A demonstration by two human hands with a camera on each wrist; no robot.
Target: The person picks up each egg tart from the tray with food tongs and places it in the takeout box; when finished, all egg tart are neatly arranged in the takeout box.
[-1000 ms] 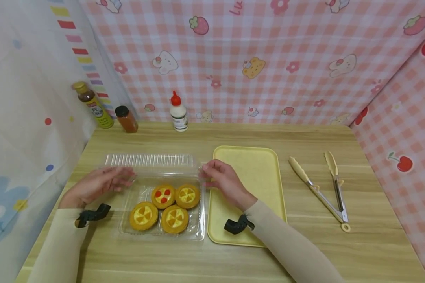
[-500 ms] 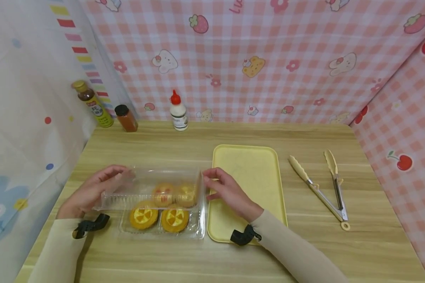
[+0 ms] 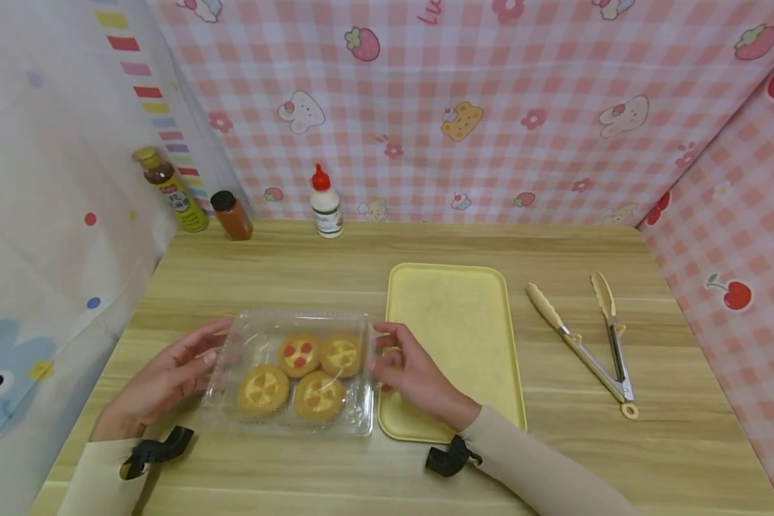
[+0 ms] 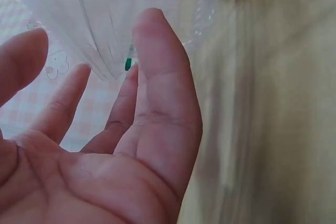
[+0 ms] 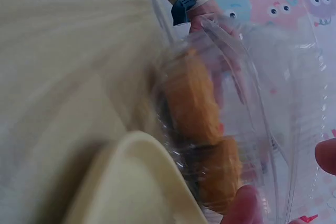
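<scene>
A clear plastic clamshell box [image 3: 254, 331] lies on the table with its lid lowered over several round tarts. One tart [image 3: 299, 354] has red spots; another tart [image 3: 263, 390] has orange wedges on pale yellow. My left hand [image 3: 177, 369] is at the box's left side, fingers spread and loosely bent, the fingertips partly behind the clear plastic. My right hand [image 3: 416, 376] is at the right side, fingers loosely bent beside the rim. In the right wrist view a gap shows between lid and base of the clear box [image 5: 273, 93], near my fingertips [image 5: 244, 205].
A yellow tray [image 3: 451, 308] lies right of the box, partly under my right hand. Further right are spread tongs [image 3: 619, 373]. At the back left stand a yellow-capped bottle [image 3: 174, 193], a black-capped jar [image 3: 232, 216] and a red-tipped squeeze bottle [image 3: 327, 208].
The lid has swung from lying open behind the box, over the tarts and down toward me. Both hands have come nearer to me along the box's sides.
</scene>
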